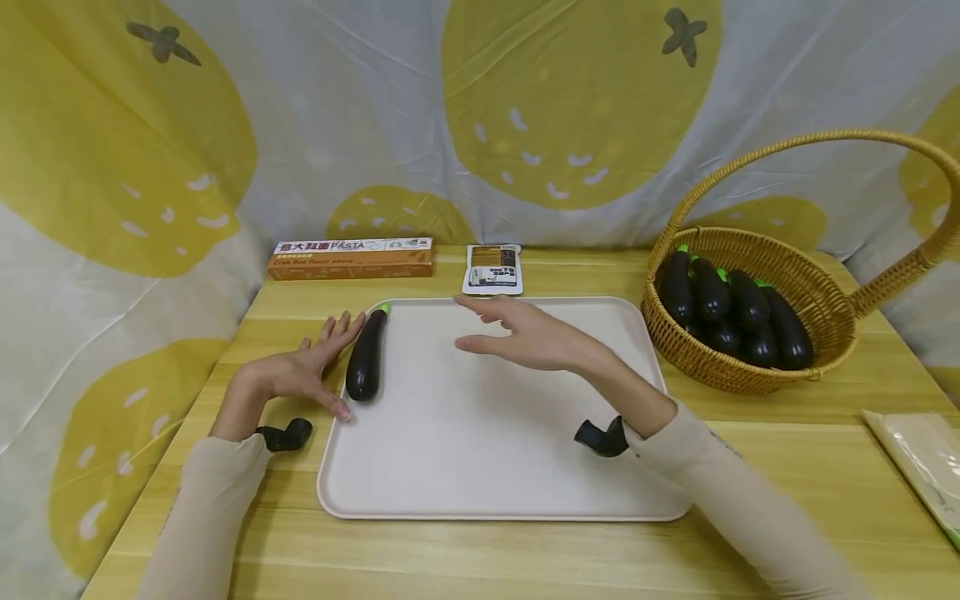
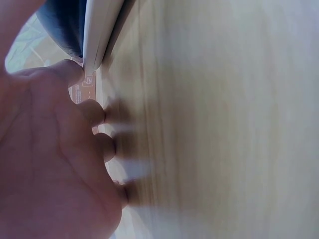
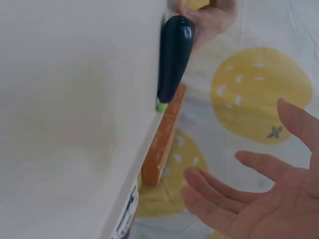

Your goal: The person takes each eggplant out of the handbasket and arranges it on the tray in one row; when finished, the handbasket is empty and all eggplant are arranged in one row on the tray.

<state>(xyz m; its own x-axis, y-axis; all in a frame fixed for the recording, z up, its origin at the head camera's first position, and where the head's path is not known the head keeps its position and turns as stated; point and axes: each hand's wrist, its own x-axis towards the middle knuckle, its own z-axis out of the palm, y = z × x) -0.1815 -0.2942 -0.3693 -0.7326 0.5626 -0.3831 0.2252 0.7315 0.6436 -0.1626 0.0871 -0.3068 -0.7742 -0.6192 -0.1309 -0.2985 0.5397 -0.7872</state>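
Observation:
One dark eggplant [image 1: 366,357] with a green tip lies along the left side of the white tray [image 1: 480,450]. The left hand [image 1: 300,371] rests at the tray's left edge with fingers spread beside the eggplant; in the left wrist view its fingertips are down by the tray's rim [image 2: 94,35]. Over the tray's upper middle hovers the right hand [image 1: 532,333], fingers extended, holding nothing. The right wrist view shows the same eggplant [image 3: 174,57] beyond the relaxed fingers of the right hand [image 3: 264,199].
A wicker basket [image 1: 705,367] with several eggplants [image 1: 748,302] stands at the right, its handle arching high. Behind the tray are a pasta box [image 1: 350,260] and a small packet [image 1: 492,270]. A flat package [image 1: 918,467] lies at the right edge. Patterned cloth [image 1: 360,108] hangs behind.

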